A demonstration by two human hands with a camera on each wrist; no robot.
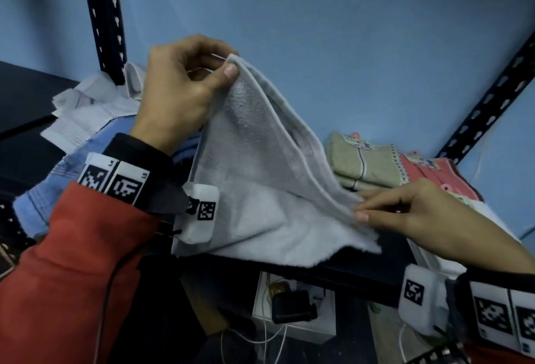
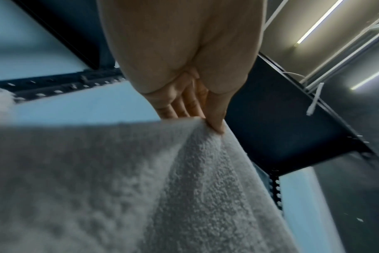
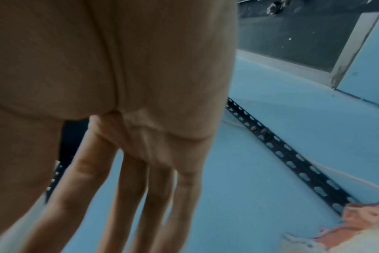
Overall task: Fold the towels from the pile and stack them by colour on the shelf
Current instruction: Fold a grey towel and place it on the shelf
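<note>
Left hand (image 1: pixel 176 88) (pinching) on towel (image 1: pixel 260 167)

1. A plain blue wall (image 1: pixel 333 31) fills the head view from 10 o'clock round to 3 o'clock.
2. A black slotted steel upright (image 1: pixel 102 16) rises at 11 o'clock against that wall.
3. A second slotted upright (image 1: pixel 492 100) slants in at 3 o'clock.
4. A dark shelf board (image 1: pixel 333 274) runs across towards 5 o'clock.
5. Below it, at 6 o'clock, a white box (image 1: pixel 295 326) holds a small black device, with white cables trailing beside it.
6. In the left wrist view, lit tube lamps (image 2: pixel 318 22) glow at 1 o'clock on a pale ceiling.
7. In the right wrist view, a dark panel (image 3: pixel 292 34) in a pale frame sits at 1 o'clock above the blue wall.
</note>
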